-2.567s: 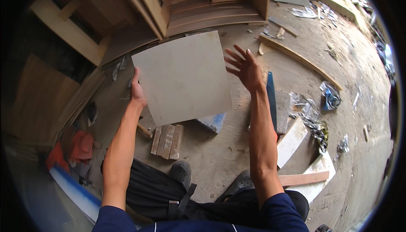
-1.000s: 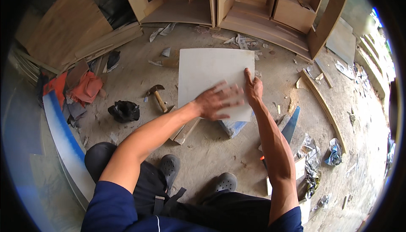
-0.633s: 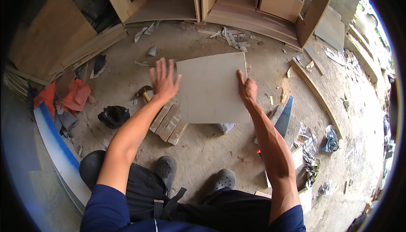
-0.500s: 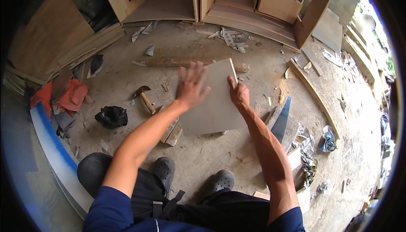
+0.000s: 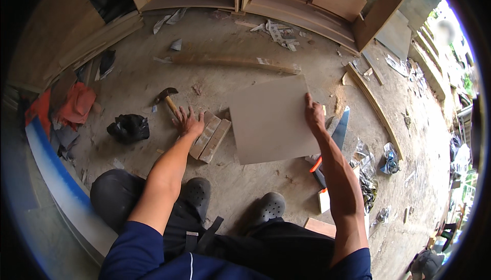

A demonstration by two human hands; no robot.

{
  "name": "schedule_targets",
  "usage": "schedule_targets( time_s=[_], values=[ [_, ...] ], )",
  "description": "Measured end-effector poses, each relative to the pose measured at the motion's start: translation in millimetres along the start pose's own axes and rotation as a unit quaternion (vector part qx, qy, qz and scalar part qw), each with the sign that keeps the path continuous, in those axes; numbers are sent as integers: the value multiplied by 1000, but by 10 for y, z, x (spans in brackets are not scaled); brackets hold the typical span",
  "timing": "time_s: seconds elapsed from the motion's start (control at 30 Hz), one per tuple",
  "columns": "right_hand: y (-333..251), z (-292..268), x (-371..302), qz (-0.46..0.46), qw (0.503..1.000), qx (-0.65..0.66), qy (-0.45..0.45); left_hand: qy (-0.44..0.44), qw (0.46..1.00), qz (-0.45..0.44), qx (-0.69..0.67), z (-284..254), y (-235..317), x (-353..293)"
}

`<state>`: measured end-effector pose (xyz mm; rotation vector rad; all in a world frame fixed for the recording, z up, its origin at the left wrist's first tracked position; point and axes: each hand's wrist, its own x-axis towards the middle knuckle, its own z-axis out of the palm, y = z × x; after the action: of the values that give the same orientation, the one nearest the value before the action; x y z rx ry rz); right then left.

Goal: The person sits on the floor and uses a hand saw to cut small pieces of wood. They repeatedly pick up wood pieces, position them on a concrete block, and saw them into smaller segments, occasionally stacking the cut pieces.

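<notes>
My right hand (image 5: pixel 315 115) grips the right edge of a flat, square, pale grey board (image 5: pixel 271 119), its thumb lying along the edge. The board is tilted above the floor and covers part of what lies under it. My left hand (image 5: pixel 189 125) is down at the end of the wooden handle of a hammer (image 5: pixel 168 94), fingers spread; whether they touch the handle I cannot make out. Right beside this hand lies a pair of short wooden blocks (image 5: pixel 212 139). A handsaw (image 5: pixel 341 126) with an orange-and-black handle lies partly behind my right forearm.
A crumpled black plastic bag (image 5: pixel 129 128) sits left of the hammer. Beyond the board lies a long timber (image 5: pixel 235 62). Wooden cabinet frames (image 5: pixel 302 17) stand at the back. A long wood strip (image 5: pixel 377 109) and plastic scraps (image 5: pixel 390 158) lie to the right.
My left hand has left the board's surface and moved down and left to the hammer handle. The board, still in my right hand, has shifted right and turned flatter toward me.
</notes>
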<state>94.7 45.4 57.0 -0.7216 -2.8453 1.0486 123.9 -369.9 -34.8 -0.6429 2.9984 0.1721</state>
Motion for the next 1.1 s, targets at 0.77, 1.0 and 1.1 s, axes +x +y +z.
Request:
schedule_targets(
  time_s=[0.77,1.0,1.1],
  values=[
    [-148,944,-17,268,934,237,-1,-32,996,58,-55,351,-471,-538],
    [-656,1784,35,292,890,350,0,-141,988,66,-8,245,-600,-833],
    [-934,2170,-68,303,903,301,-52,-160,987,7,4,75,-751,-907]
  ],
)
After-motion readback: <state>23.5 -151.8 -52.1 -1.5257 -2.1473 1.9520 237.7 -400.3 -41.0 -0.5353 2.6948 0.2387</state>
